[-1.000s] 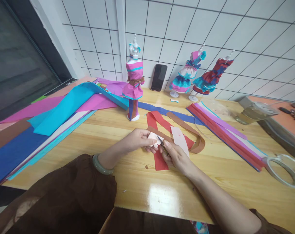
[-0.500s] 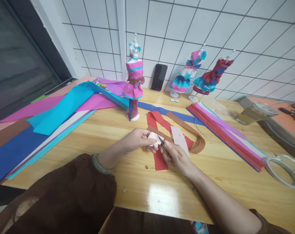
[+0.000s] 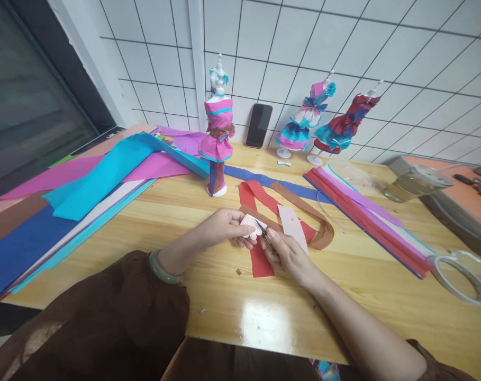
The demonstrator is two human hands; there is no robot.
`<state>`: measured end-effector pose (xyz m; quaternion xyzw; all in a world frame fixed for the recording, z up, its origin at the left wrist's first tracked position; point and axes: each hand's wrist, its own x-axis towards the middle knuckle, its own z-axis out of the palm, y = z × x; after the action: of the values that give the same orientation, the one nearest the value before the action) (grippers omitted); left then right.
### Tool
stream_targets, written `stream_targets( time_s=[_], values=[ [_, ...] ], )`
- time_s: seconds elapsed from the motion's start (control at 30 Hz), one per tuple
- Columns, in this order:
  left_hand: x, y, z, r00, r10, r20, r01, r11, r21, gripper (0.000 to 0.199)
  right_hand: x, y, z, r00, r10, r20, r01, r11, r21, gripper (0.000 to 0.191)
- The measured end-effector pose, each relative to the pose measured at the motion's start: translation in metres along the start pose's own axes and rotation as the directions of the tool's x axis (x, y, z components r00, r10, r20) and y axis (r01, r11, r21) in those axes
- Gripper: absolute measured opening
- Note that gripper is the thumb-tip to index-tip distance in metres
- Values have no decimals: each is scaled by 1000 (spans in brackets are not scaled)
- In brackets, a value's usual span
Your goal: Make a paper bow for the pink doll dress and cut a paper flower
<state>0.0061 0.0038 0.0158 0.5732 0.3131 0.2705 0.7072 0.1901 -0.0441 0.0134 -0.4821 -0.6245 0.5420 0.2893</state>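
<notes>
Between the thumb and fingers of my left hand [image 3: 228, 227] is a small pale pink piece of paper [image 3: 248, 221] with a scalloped edge. My right hand [image 3: 286, 251] grips small dark scissors [image 3: 261, 227], whose pointed blades lie at the paper's right side. The handles are mostly hidden by my fingers. Under and beside my hands lie a red paper strip [image 3: 262, 262], a brown strip [image 3: 323, 227] that curls to the right, and a pale pink strip [image 3: 292, 225].
A mini dress form in a pink paper dress [image 3: 218, 143] stands ahead; two more dressed forms [image 3: 301, 121] [image 3: 349, 124] stand by the tiled wall near a phone [image 3: 259, 125]. Coloured paper strips [image 3: 105, 169] spread left. Folded strips [image 3: 367, 222], a tape roll [image 3: 460, 280] and a cup [image 3: 415, 185] are right.
The scissor blades have shifted slightly against the pink paper. Both hands stay in nearly the same place, and the things on the table have not moved.
</notes>
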Motion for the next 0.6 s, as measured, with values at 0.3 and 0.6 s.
stream_targets(
  time_s=[0.3, 0.6],
  values=[
    [0, -1, -2, 1000, -5, -12, 5, 1000, 29, 31, 0, -1, -1, 999, -32, 4, 32, 999, -36, 41],
    [0, 1, -2, 998, -19, -53, 21, 999, 32, 31, 0, 1, -1, 1000, -13, 26, 13, 1000, 9, 42]
  ],
)
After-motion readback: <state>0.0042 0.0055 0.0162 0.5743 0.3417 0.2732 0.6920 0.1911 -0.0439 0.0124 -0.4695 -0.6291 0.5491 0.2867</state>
